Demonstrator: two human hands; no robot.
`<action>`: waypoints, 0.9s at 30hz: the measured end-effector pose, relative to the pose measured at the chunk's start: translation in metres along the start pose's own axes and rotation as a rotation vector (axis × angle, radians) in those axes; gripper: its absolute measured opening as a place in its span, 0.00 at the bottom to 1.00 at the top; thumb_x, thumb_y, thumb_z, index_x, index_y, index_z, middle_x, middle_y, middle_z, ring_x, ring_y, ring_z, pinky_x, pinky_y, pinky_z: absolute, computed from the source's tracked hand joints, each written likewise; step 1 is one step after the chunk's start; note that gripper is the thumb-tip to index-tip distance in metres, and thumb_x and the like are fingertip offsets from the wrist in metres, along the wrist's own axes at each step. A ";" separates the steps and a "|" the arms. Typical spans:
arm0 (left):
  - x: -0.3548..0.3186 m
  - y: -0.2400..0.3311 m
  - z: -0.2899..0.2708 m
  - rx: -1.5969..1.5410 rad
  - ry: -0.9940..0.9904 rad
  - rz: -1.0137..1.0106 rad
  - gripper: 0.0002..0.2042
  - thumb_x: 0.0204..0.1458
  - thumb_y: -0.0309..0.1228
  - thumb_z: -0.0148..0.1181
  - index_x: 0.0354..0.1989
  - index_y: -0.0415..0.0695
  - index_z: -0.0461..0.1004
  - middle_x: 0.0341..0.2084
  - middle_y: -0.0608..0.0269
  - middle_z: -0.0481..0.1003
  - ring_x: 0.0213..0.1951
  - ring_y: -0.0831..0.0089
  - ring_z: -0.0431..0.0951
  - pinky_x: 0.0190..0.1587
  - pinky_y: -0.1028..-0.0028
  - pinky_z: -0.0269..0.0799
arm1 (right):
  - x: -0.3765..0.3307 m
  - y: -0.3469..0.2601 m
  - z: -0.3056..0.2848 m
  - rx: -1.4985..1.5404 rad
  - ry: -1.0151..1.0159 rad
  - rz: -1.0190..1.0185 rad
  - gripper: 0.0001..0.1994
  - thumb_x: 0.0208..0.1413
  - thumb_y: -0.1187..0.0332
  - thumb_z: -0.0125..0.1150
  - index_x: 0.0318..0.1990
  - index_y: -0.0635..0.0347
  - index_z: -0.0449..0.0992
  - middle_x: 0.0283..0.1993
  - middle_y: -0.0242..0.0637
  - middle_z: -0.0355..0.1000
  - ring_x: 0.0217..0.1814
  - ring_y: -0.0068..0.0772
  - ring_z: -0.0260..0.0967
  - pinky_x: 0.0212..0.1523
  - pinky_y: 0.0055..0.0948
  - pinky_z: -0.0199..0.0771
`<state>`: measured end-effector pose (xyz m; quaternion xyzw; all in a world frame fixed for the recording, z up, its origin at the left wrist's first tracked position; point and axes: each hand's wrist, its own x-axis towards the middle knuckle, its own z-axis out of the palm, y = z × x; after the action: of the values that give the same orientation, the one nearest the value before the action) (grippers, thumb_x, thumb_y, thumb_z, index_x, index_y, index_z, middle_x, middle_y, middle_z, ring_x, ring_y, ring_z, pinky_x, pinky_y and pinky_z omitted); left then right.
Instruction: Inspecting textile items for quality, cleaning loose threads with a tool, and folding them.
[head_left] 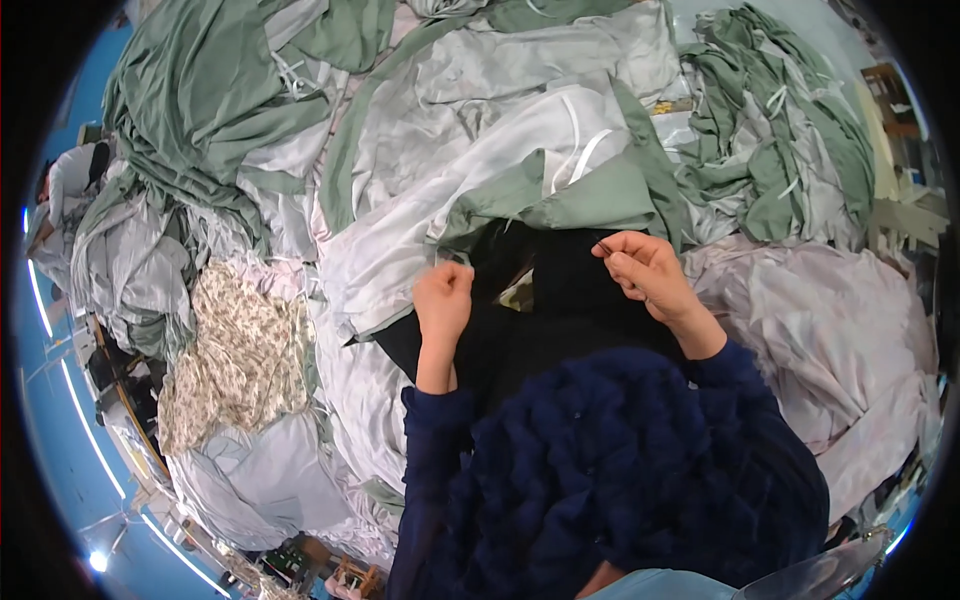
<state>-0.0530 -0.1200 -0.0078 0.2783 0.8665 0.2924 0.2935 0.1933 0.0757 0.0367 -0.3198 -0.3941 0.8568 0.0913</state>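
My right hand point(655, 280) is closed in a pinch, with a small thin dark item point(603, 246) between thumb and forefinger. Its kind is too small to tell. To its left my left hand point(442, 297) is also closed, fingers curled in, and what they hold, if anything, is hidden. Black cloth point(580, 275) lies under and between both hands, across my lap. Just beyond the hands, the folded edge of a sage-green and white fabric piece point(590, 200) rests against the black cloth, with two white ties point(590, 155) on it.
Heaps of green and white fabric point(220, 90) rise at the far left and far right point(780, 130). A floral cloth point(240, 340) sits at the left above pale fabric point(265, 480). Pale pinkish cloth point(810, 330) is bunched beside my right arm.
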 end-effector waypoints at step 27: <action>0.042 0.108 0.034 -0.663 -0.326 0.143 0.04 0.48 0.20 0.60 0.32 0.34 0.78 0.22 0.74 0.73 0.26 0.86 0.66 0.28 0.81 0.61 | 0.076 -0.020 0.020 -1.048 0.144 -0.777 0.14 0.40 0.81 0.63 0.38 0.61 0.78 0.33 0.39 0.72 0.31 0.40 0.72 0.30 0.31 0.70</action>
<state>-0.0249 -0.0078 0.0274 0.2711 0.6450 0.5286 0.4807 0.1201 0.1081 0.0249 -0.2126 -0.8391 0.4325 0.2524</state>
